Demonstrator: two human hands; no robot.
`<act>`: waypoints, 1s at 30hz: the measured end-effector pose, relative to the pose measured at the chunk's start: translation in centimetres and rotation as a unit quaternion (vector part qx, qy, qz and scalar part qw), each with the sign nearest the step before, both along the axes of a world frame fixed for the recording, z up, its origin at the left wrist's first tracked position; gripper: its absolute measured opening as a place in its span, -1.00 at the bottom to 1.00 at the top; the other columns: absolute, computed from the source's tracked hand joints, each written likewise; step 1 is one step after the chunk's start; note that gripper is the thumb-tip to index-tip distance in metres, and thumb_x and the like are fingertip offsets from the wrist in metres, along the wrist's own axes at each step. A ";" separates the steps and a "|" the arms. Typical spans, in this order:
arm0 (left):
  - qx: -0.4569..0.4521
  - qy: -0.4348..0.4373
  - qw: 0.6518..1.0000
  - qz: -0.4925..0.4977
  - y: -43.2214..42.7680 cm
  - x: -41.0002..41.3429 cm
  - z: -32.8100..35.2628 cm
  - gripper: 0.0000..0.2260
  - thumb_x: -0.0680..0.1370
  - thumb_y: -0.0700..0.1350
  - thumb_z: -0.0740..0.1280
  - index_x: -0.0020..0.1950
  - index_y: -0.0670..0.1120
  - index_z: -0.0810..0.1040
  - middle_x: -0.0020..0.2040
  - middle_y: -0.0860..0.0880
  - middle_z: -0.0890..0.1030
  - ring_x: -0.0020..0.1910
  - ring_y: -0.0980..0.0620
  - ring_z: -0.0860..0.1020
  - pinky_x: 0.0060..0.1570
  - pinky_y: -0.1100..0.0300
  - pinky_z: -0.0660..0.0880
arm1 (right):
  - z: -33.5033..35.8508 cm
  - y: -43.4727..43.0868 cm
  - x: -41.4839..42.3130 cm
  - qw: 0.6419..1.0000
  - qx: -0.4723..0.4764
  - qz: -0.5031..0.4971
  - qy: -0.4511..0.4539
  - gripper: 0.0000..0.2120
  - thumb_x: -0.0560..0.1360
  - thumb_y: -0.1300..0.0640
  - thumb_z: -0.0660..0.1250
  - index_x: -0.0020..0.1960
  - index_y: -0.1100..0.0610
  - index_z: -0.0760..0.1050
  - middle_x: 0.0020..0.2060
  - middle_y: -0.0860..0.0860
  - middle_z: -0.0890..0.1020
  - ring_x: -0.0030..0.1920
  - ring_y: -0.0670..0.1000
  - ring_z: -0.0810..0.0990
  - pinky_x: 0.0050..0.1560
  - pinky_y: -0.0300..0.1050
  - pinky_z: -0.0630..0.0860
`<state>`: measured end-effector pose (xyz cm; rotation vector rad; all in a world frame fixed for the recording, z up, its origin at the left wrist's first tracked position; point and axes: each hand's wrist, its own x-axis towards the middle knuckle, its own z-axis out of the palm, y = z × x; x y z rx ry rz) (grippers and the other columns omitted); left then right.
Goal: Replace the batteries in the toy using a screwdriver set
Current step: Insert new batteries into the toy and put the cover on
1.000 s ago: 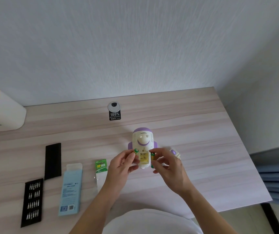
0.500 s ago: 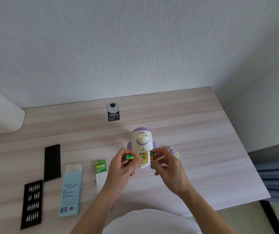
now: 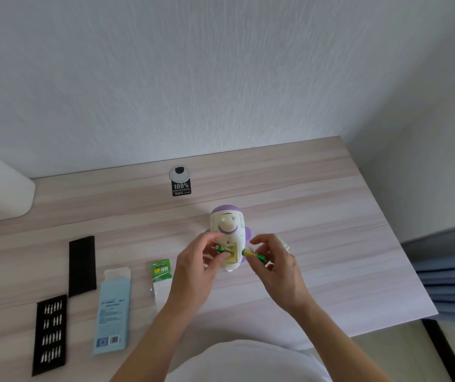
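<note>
The white-and-purple toy [image 3: 227,232] lies on the wooden desk [image 3: 317,216], battery compartment open. The left hand [image 3: 197,267] pinches a green battery [image 3: 222,248] at the compartment's left edge; the right hand [image 3: 274,267] grips a second green battery [image 3: 253,255] just right of the toy. Left of the toy lie a GP battery pack [image 3: 161,274], a blue box [image 3: 113,307], a black lid [image 3: 82,264] and a black bit tray [image 3: 50,333]. Beyond the toy sits a cable grommet [image 3: 180,173].

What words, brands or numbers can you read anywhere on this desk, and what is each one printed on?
"100%": black tag below the round desk grommet; the small line under it is blurred.
"GP": green battery pack card; the characters beside it are unreadable.
Blue box: print, barcode and QR code too small to read.
</note>
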<state>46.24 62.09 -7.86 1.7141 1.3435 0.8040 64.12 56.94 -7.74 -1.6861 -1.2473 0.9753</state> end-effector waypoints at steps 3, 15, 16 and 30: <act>0.022 0.011 1.000 0.007 0.2 0.4 -0.2 -0.79 0.44 -0.20 0.54 0.00 -0.05 0.57 -0.15 0.13 0.66 -0.19 0.17 0.60 -0.23 0.42 0.47 | -0.1 0.6 -0.1 0.998 0.025 0.003 -0.052 -0.86 0.46 0.24 0.49 -0.06 0.08 0.57 -0.26 -0.11 0.58 -0.25 -0.11 0.55 -0.26 -0.43 0.41; 0.084 0.063 0.994 -0.027 0.8 0.2 -1.8 -0.76 0.44 -0.30 0.52 0.06 -0.11 0.65 -0.05 0.01 0.63 -0.18 0.15 0.60 -0.10 0.40 0.53 | -1.5 2.1 -1.3 0.974 0.058 0.016 -0.219 -0.87 0.43 0.15 0.49 -0.05 0.06 0.59 -0.19 -0.11 0.61 -0.31 -0.15 0.57 -0.30 -0.16 0.54; 0.079 0.062 0.994 -0.030 0.8 0.2 -1.9 -0.77 0.44 -0.29 0.53 0.06 -0.10 0.65 -0.06 0.01 0.63 -0.18 0.15 0.60 -0.10 0.41 0.53 | -1.6 2.2 -1.4 0.972 0.059 0.013 -0.226 -0.88 0.43 0.14 0.49 -0.06 0.06 0.59 -0.20 -0.11 0.61 -0.31 -0.15 0.57 -0.32 -0.13 0.54; 0.062 0.087 0.994 -0.030 1.1 0.2 -3.4 -0.79 0.41 -0.25 0.55 -0.06 -0.09 0.59 -0.18 0.04 0.61 -0.24 0.06 0.59 -0.22 0.11 0.59 | -2.4 3.1 -2.0 0.952 0.105 0.044 -0.284 -0.88 0.29 0.26 0.44 -0.24 0.11 0.54 -0.35 -0.06 0.50 -0.42 -0.03 0.41 -0.44 -0.18 0.39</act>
